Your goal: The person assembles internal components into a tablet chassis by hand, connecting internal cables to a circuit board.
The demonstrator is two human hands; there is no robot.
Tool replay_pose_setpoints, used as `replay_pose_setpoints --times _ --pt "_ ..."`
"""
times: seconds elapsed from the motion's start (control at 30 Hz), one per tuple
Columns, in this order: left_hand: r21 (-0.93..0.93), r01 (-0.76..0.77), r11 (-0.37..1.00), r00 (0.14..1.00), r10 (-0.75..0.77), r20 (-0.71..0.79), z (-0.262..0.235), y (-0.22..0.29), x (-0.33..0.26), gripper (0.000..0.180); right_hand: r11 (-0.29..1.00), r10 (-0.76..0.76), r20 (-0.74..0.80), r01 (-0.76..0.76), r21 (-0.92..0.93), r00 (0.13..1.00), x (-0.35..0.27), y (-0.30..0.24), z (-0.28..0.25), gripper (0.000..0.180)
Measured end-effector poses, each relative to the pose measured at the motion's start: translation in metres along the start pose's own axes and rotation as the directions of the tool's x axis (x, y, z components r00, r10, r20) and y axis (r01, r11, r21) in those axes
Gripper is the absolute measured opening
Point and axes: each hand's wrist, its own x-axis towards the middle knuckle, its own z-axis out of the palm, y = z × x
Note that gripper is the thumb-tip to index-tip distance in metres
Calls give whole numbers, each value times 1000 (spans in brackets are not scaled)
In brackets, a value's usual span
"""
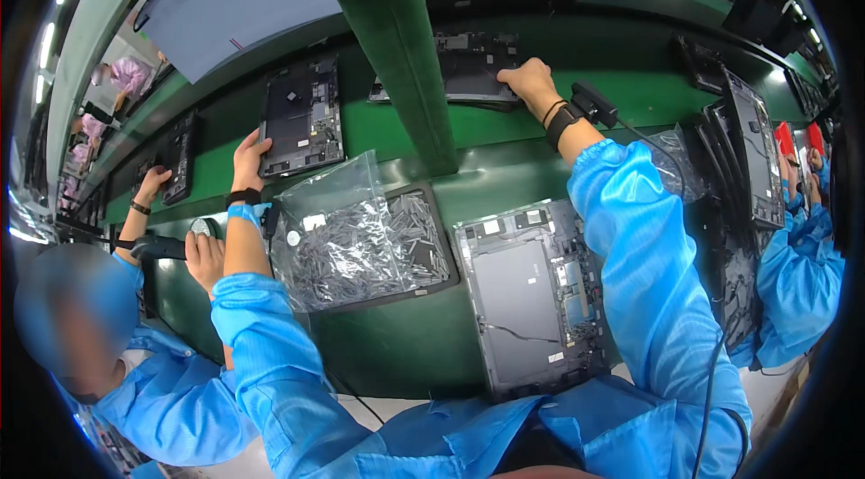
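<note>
Opened grey chassis [532,299] is left waiting nearest; two further chassis are gripped at their edges: left hand [250,155], right hand [530,82].

Screw tray [423,209] left of open laptop chassis [532,294], conveyor belt [396,127] behind.

— What's this person got on?

— A bright blue smock, thin and a bit shiny, long sleeves gathered at elastic cuffs. Both hands are bare.

— Anything on the wrists?

— The left hand [249,155] has a black band just above the cuff. The right hand [532,81] wears a black strap plus a thin dark bracelet, with a small black clip and a dark cable trailing along the sleeve.
</note>
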Motion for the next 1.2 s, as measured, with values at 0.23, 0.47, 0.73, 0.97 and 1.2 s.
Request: replay_pose_setpoints --times 0.23,0.47,0.73,0.97,1.2 --pt "778 -122 616 896 406 -181 -14 -13 31 53 910 -23 -30 33 414 999 11 2 19 26" --pt "-67 -175 982 979 167 -116 67 41 -120 50 984 88 -34 -92 -155 996 -18 -44 39 58" --pt "-459 178 870 946 -23 322 174 18 -334 49 990 120 92 -113 -78 988 -6 -46 42 67" --pt "-479 541 691 766 -169 620 252 27 -321 35 564 172 407 -428 706 897 -27 -76 20 48" --pt "-310 448 839 796 -216 565 293 3 -262 46 290 -5 310 -295 910 951 -90 -49 -72 28"
